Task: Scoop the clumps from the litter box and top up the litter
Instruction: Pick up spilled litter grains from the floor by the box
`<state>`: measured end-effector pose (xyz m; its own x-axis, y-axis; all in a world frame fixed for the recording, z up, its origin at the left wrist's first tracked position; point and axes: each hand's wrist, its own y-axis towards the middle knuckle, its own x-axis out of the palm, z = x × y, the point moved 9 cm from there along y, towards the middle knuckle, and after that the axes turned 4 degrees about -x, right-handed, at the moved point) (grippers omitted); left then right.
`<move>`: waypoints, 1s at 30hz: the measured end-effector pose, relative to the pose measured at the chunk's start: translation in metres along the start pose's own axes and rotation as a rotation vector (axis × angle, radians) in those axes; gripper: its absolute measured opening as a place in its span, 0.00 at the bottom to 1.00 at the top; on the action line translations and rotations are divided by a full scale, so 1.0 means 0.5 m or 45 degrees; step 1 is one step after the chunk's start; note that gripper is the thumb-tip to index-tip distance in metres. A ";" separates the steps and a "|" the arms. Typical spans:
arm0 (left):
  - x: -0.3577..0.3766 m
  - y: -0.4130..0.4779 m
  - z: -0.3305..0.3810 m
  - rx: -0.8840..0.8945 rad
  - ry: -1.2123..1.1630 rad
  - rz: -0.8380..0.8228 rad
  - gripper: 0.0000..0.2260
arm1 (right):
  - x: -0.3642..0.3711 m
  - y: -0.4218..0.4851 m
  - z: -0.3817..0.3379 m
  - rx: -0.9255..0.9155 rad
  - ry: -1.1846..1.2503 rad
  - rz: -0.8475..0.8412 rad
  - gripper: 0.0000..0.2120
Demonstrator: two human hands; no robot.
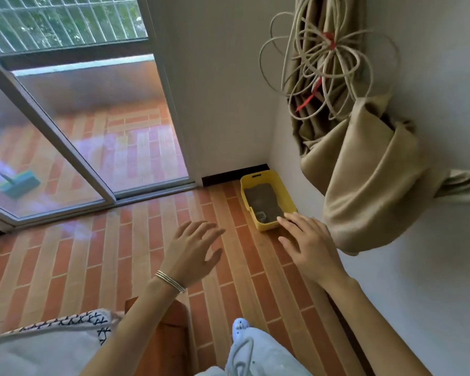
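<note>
A yellow litter box (259,177) sits on the brick-pattern floor in the corner by the white wall, with grey litter (263,200) inside and a small pale object (261,216) at its near end. My right hand (308,244) is stretched out with relaxed fingers, and its fingertips overlap the box's near right corner in view. My left hand (192,251), with thin bangles on the wrist, hovers open over the floor to the left of the box and holds nothing.
A tied-up beige curtain (369,183) with a coil of cord (326,58) hangs on the right wall, close above the box. A sliding glass door (98,131) is at left. A wooden seat edge (171,332) and my blue shoe (240,328) are near me.
</note>
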<state>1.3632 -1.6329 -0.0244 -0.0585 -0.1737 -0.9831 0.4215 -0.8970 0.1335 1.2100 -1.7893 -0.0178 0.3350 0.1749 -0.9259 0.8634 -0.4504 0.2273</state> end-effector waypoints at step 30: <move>0.054 0.633 -0.341 0.579 -0.102 -0.034 0.17 | 0.156 0.546 0.040 0.392 -0.180 0.146 0.23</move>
<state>1.6491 -1.8523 -0.0303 -0.1414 -0.1627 -0.9765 -0.0198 -0.9857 0.1671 1.4643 -1.9163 -0.0343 0.3490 -0.0055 -0.9371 0.6617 -0.7067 0.2506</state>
